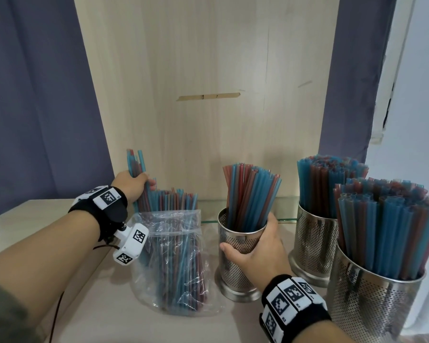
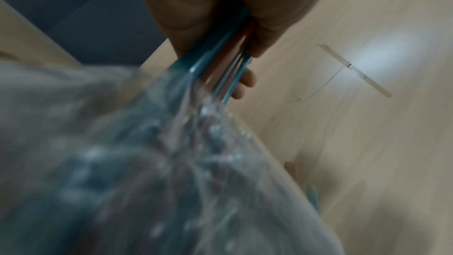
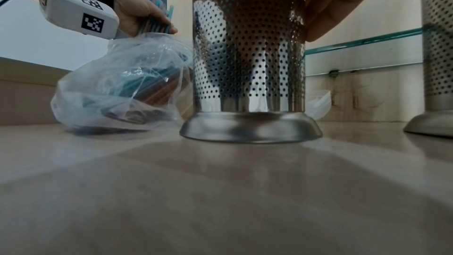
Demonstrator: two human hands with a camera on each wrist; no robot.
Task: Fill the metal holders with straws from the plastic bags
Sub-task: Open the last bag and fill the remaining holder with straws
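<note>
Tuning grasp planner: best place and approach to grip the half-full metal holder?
Grip the half-full holder round its perforated upper wall, from the near side, as the right hand does. The cylinder is upright; leaning straws block the top, and the flared base is too wide.

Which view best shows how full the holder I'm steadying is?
The head view: it looks down into the holder gripped by the right hand, straws leaning with room left. The right wrist view shows only its perforated wall and base; the left wrist view misses it.

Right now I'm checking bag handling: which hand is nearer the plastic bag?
Left. The left hand grips straws just above the plastic bag; the right hand holds the metal holder beside it.
</note>
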